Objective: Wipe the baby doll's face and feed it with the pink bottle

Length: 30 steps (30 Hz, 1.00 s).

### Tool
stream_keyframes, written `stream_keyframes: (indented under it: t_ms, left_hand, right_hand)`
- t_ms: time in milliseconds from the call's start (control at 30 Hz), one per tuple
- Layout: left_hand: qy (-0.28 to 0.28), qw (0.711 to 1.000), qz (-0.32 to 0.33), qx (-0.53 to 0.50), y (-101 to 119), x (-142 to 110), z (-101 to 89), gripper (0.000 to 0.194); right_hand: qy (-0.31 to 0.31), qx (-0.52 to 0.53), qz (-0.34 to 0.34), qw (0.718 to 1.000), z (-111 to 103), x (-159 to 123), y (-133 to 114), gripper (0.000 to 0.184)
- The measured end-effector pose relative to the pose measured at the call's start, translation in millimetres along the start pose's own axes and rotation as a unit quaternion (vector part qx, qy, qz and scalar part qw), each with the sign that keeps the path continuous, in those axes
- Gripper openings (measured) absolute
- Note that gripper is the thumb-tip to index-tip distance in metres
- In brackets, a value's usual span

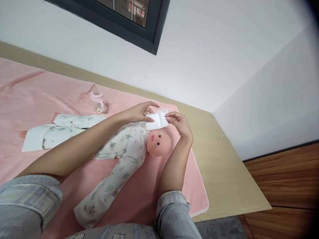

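Note:
Both hands hold a small white folded cloth or tissue just above a baby doll's head. My left hand pinches its left side, with the thumb lying on top. On the opposite edge, the thumb and fingers of my right hand grip it. The doll lies on its back in a white printed outfit, one long sleeve stretched toward me. My left forearm passes over the doll's body and hides part of it.
A pink blanket covers much of the tan board. Beyond the doll's legs stands a baby bottle with a pink collar and handle. A white wall with a dark-framed window borders the far side; wooden panelling stands at right.

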<state>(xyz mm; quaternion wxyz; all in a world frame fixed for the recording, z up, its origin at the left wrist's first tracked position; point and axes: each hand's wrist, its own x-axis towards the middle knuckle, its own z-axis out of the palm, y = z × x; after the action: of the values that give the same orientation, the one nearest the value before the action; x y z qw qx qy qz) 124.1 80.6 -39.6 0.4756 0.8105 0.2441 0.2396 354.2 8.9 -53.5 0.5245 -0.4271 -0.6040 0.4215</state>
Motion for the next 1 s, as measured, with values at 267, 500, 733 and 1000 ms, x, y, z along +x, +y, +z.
stream_keyframes:
  t_ms: [267,500,733,1000]
  left_hand:
    - [-0.005,0.999,-0.02,-0.026,-2.4,-29.9,-5.7,0.066]
    - [0.0,1.0,-0.003,-0.03,-2.6,-43.4,-6.5,0.03]
    - [0.013,0.999,0.05,-0.011,-1.7,-53.9,-8.9,0.027]
    - [0.066,0.99,0.112,0.055,1.7,-54.9,-5.0,0.028]
  right_hand:
    - [-0.027,-0.023,-0.025,0.999,30.3,-2.7,-25.9,0.017]
    - [-0.037,-0.063,-0.06,0.996,41.0,-6.3,-33.3,0.008]
    - [-0.063,-0.095,-0.027,0.993,48.2,-8.6,-39.4,0.012]
    - [-0.204,-0.132,-0.022,0.97,47.6,-9.7,-43.4,0.022]
